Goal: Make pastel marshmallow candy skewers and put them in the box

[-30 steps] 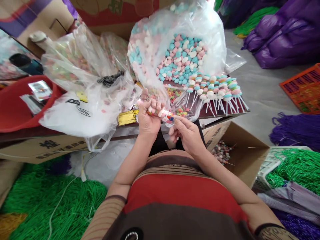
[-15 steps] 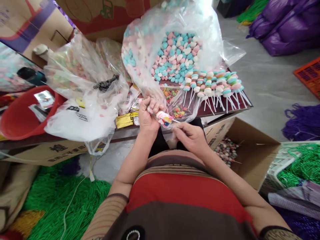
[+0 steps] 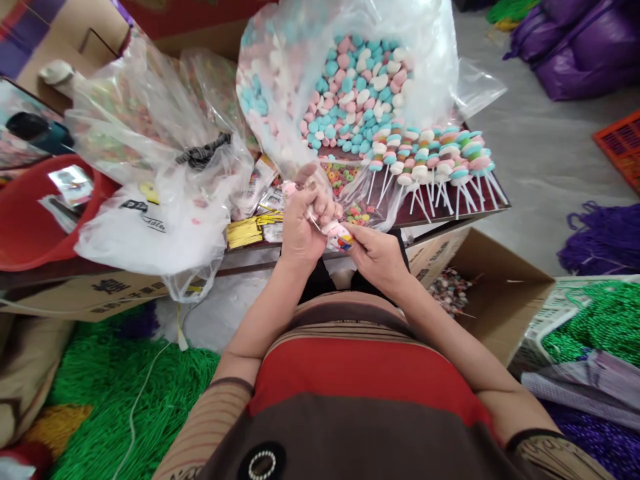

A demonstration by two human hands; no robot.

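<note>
A small clear wrapper with a colourful print [image 3: 341,239] and pinkish candy inside is held between both hands, over the table's front edge. My left hand [image 3: 307,217] has its fingers curled round the wrapper's upper end. The fingertips of my right hand [image 3: 373,257] pinch its lower end, and the stick is hidden there. Beyond the hands lies a large open plastic bag of pink, blue and white candies [image 3: 350,93]. Candy skewers on white sticks [image 3: 435,157] lie in a pile to the right. Ring-shaped candies [image 3: 345,179] sit in clear plastic just past my left hand.
Yellow twist ties [image 3: 246,231] lie left of my left hand. Farther left are a white plastic bag [image 3: 155,233] and a red bowl [image 3: 30,220]. An open cardboard box [image 3: 505,287] stands below the table's right side, beside a crate of green beads [image 3: 595,320].
My right hand has moved up the stick to the wrapper's lower end. My left fingers have shifted round its upper end. The whole view has tilted slightly.
</note>
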